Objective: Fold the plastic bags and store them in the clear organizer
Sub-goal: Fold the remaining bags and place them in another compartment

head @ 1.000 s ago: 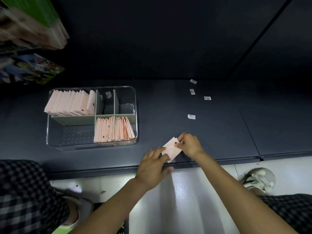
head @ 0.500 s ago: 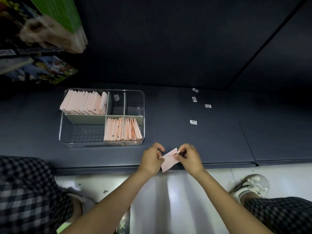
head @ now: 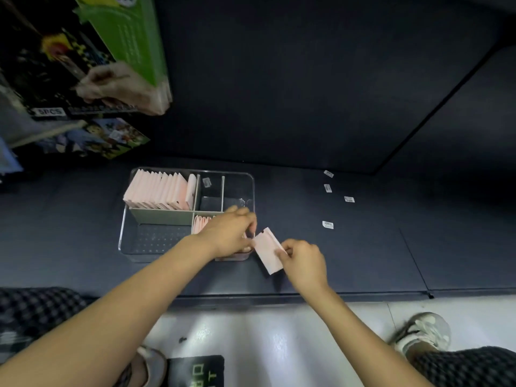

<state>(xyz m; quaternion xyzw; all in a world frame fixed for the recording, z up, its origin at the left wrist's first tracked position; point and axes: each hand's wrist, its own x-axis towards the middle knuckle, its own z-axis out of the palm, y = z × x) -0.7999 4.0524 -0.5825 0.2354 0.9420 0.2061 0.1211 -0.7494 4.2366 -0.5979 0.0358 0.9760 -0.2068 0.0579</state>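
Dark surface [head: 349,247], clear organizer [head: 252,188] at left. Right hand [head: 303,261] pinches the folded pink bag [head: 266,251] just beside it; left hand [head: 229,233], fingers curled, seems to part the near-right stack [head: 201,223], probably making a slot.

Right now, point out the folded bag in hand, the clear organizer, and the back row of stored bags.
folded bag [head: 267,251], head view, middle of its pink face.
clear organizer [head: 252,185], head view, far right rim.
back row of stored bags [head: 156,189], head view, middle of the upright stack.
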